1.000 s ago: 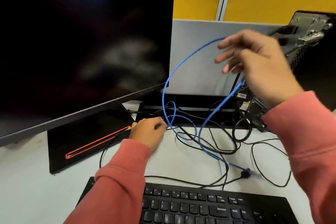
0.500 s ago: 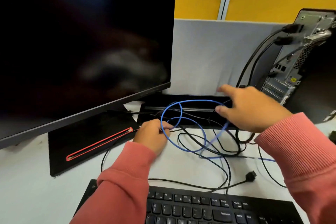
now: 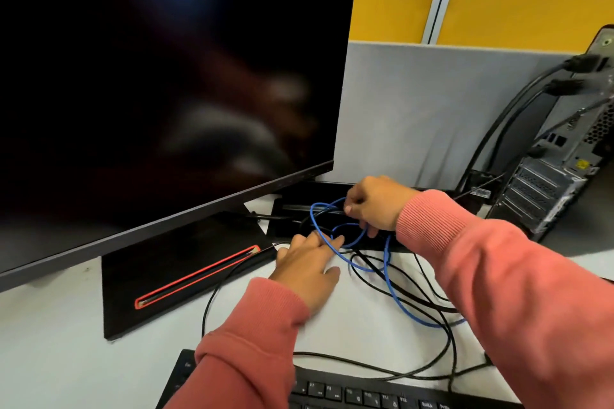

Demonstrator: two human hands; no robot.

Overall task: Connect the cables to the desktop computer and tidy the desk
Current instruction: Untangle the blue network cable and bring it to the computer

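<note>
A blue cable (image 3: 390, 279) lies in loops on the white desk (image 3: 50, 352), tangled with several black cables (image 3: 428, 295). My right hand (image 3: 375, 204) grips the top loops of the blue cable just in front of a black cable tray (image 3: 299, 206). My left hand (image 3: 307, 264) rests flat on the desk with its fingers stretched out, touching the blue loops. The desktop computer (image 3: 561, 169) stands at the right with its rear panel facing me and black cables plugged in near its top.
A large dark monitor (image 3: 159, 76) fills the left, on a black base with a red-edged slot (image 3: 186, 272). A black keyboard (image 3: 349, 392) lies at the near edge. A grey partition (image 3: 432, 109) and a yellow wall stand behind.
My right hand came down from high up with the blue cable to the desk and closed on the loops by the tray. My left hand opened from a curled grip to flat fingers.
</note>
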